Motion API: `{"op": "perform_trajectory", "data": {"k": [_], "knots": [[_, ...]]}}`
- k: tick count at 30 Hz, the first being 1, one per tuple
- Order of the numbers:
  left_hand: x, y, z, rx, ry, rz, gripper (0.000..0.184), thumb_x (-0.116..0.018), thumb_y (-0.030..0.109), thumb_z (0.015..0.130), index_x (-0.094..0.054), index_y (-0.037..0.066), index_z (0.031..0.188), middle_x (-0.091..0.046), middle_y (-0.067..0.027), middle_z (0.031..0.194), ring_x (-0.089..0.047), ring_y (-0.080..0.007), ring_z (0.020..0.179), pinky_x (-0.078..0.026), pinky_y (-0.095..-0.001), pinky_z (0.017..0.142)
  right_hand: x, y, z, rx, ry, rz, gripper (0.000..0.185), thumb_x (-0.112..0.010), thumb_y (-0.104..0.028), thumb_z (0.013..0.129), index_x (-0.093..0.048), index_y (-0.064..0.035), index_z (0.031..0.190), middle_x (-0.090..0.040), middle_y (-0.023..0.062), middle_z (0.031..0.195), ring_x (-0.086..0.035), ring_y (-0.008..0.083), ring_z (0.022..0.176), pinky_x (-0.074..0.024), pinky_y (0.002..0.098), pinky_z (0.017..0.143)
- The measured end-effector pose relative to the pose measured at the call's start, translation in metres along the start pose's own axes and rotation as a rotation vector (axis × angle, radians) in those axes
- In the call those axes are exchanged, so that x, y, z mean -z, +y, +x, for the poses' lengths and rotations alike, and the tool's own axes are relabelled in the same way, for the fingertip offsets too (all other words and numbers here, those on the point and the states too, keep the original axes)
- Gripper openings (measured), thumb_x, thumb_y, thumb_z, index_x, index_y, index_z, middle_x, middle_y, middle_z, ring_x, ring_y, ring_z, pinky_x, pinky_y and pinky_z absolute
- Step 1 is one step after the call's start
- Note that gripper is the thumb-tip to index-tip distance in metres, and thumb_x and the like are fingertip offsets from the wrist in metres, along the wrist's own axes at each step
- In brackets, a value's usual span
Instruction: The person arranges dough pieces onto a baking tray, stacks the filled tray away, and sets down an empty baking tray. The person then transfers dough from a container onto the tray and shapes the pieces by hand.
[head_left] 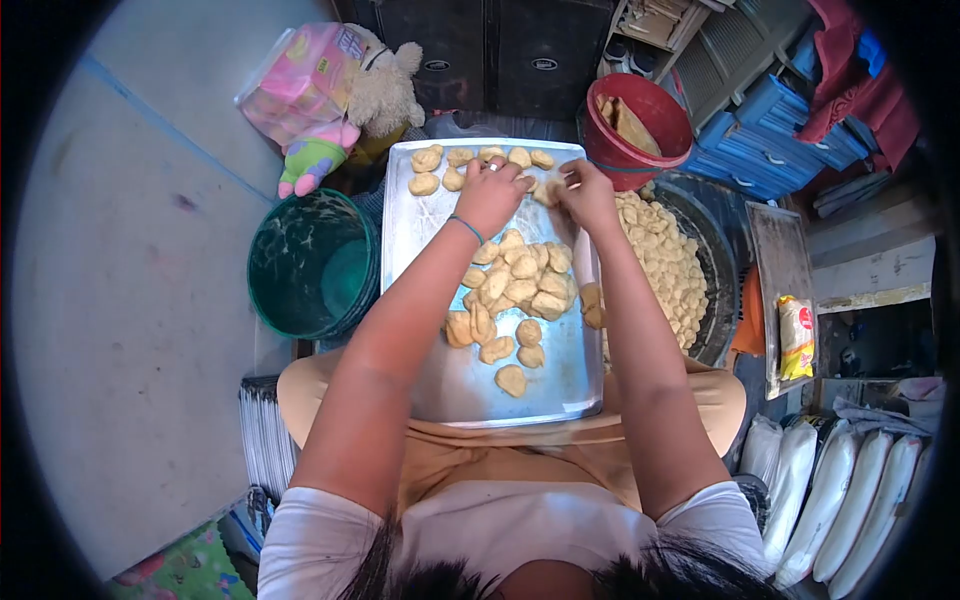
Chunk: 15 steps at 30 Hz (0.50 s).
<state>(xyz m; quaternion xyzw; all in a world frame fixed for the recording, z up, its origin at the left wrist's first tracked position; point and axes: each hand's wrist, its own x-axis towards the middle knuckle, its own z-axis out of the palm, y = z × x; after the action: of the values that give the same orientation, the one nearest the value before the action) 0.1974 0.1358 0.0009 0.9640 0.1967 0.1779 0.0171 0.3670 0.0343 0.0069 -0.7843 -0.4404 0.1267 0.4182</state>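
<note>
A shallow metal tray lies across my lap with lumps of pale yellow dough on it. My left hand reaches over the tray's far part, fingers spread just above the dough pieces there. To its right, my right hand has its fingertips closed on a small dough piece, partly hidden by the fingers. Along the far edge, dough lumps sit in loose rows. A larger heap of dough pieces covers the tray's middle, and a few single lumps lie nearer me.
Right of the tray, a wide dark basin holds many dough pieces. Behind it stands a red bucket. A green bucket is close on the left. At far right, a yellow-and-white packet rests on another tray.
</note>
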Motion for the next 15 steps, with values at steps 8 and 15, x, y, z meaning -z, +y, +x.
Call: {"op": "perform_trajectory", "data": {"k": [8,15], "knots": [[0.059,0.008,-0.057,0.048,0.008,-0.129,0.031,-0.065,0.021,0.083,-0.067,0.013,0.113,-0.06,-0.0069,0.116,-0.052,-0.0262,0.115,-0.032,-0.0453,0.095,0.004,-0.006,-0.014,0.083,-0.078,-0.321,0.046,-0.08,-0.035,0.074,-0.065,-0.0039,0.104,-0.066,0.0162,0.104,-0.066,0.0318,0.09,-0.0518,0.0402,0.08],[0.135,0.006,-0.143,0.239,-0.254,-0.225,0.032,-0.067,0.026,0.084,-0.068,0.011,0.111,-0.063,-0.0074,0.114,-0.056,-0.0262,0.11,-0.034,-0.0428,0.095,-0.003,-0.003,0.009,0.155,-0.035,-0.298,0.048,-0.077,-0.03,0.071,-0.062,-0.0147,0.114,-0.058,0.009,0.112,-0.054,0.0313,0.113,-0.0445,0.0448,0.09]]}}
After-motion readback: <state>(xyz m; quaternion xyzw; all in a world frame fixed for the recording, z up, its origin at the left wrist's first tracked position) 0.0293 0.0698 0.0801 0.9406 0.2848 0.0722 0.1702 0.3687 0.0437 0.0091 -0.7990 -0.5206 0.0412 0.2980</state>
